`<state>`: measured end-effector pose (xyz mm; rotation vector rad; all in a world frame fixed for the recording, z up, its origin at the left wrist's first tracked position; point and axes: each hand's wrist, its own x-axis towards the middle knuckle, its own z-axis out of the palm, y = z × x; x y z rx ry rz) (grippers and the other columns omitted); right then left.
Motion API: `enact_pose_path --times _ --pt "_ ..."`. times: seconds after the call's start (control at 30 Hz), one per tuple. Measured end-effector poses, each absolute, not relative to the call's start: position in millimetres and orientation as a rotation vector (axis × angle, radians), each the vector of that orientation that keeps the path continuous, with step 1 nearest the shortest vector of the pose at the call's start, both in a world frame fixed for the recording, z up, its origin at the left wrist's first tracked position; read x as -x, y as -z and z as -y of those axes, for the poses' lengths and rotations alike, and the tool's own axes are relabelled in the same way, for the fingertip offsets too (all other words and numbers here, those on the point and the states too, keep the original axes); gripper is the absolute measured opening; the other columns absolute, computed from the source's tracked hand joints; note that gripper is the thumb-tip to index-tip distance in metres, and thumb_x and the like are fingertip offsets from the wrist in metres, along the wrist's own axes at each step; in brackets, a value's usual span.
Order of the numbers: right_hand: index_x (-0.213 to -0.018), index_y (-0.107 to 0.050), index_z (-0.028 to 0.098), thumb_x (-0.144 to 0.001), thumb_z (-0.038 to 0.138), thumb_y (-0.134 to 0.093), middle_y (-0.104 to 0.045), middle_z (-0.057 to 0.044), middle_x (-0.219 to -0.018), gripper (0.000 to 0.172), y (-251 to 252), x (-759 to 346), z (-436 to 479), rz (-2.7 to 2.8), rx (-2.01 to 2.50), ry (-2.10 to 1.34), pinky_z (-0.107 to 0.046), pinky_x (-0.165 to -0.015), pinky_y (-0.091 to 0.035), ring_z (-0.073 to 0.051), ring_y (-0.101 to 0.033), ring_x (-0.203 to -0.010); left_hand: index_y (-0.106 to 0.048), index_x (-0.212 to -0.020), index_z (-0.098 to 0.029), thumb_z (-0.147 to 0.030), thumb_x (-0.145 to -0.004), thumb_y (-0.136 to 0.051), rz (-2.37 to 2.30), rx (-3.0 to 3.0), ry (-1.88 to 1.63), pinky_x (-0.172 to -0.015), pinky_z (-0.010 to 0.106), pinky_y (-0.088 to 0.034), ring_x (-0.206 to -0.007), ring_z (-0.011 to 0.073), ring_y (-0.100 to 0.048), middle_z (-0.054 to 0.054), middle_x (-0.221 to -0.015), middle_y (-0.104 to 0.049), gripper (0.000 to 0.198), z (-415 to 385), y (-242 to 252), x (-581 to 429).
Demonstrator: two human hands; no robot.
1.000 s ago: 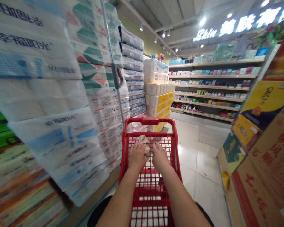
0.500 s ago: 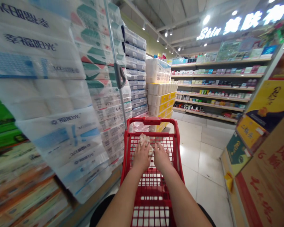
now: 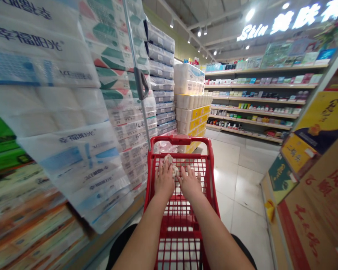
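My left hand (image 3: 163, 179) and my right hand (image 3: 189, 183) lie side by side, palms down, on the wire grid of a red shopping cart (image 3: 180, 140). A crumpled pale tissue or similar soft item (image 3: 175, 171) sits at the fingers of my left hand, partly covered by them. My right hand rests just beside it, its fingers spread over the red wires. My forearms reach forward from the bottom of the view.
Tall stacks of plastic-wrapped toilet paper (image 3: 59, 112) crowd the left side, with a metal pole (image 3: 136, 71) in front. Tiled floor (image 3: 236, 187) runs ahead between a yellow-and-white stack (image 3: 190, 116), product shelves (image 3: 256, 101) and cardboard displays (image 3: 312, 202) on the right.
The crumpled item is now more covered by my left fingers. My hands sit slightly closer to the cart's far rim, and the whole view has shifted a little.
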<state>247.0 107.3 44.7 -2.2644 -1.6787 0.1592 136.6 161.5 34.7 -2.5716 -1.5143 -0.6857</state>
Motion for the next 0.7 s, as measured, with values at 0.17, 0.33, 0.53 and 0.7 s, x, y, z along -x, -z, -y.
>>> enact_pose_path --times 0.17,0.33,0.53,0.7 --pt "-0.15 -0.029 0.024 -0.099 0.035 -0.028 -0.021 -0.012 -0.158 0.053 -45.7 -247.0 -107.0 1.674 2.26 -0.135 -0.054 -0.111 -0.014 -0.028 -0.023 -0.143 -0.037 -0.147 -0.021 -0.021 -0.084 -0.051 1.461 2.711 0.605 -0.115 0.051 -0.025 -0.144 0.0332 -0.024 0.007 -0.158 -0.026 0.064 -160.8 -35.5 -136.9" --pt "-0.153 -0.018 0.033 -0.098 0.047 -0.033 -0.015 -0.01 -0.16 0.058 -46.7 -248.0 -109.6 1.698 2.27 -0.165 -0.058 -0.111 -0.009 -0.033 -0.021 -0.143 -0.04 -0.144 -0.031 -0.031 -0.084 -0.057 1.578 2.536 0.622 -0.116 0.058 -0.017 -0.142 0.0351 -0.025 0.005 -0.153 -0.037 0.063 -165.2 -34.4 -139.4" --pt "-0.154 -0.011 0.028 -0.096 0.053 -0.036 -0.002 -0.009 -0.162 0.068 -45.5 -248.7 -113.6 1.74 2.323 -0.257 -0.056 -0.113 -0.003 -0.032 -0.009 -0.146 -0.038 -0.146 -0.022 -0.018 -0.083 -0.054 1.45 2.618 0.608 -0.117 0.047 -0.024 -0.146 0.0301 -0.018 0.008 -0.156 -0.031 0.066 -175.8 -34.1 -140.8" --pt "-0.154 -0.011 0.029 -0.096 0.053 -0.037 -0.002 -0.009 -0.162 0.068 -47.4 -249.9 -111.4 1.727 2.31 -0.246 -0.056 -0.113 -0.004 -0.032 -0.01 -0.146 -0.041 -0.144 -0.035 -0.012 -0.082 -0.052 1.575 2.583 0.6 -0.112 0.051 -0.032 -0.144 0.0324 -0.023 0.003 -0.156 -0.032 0.067 -175.9 -35.4 -138.9"
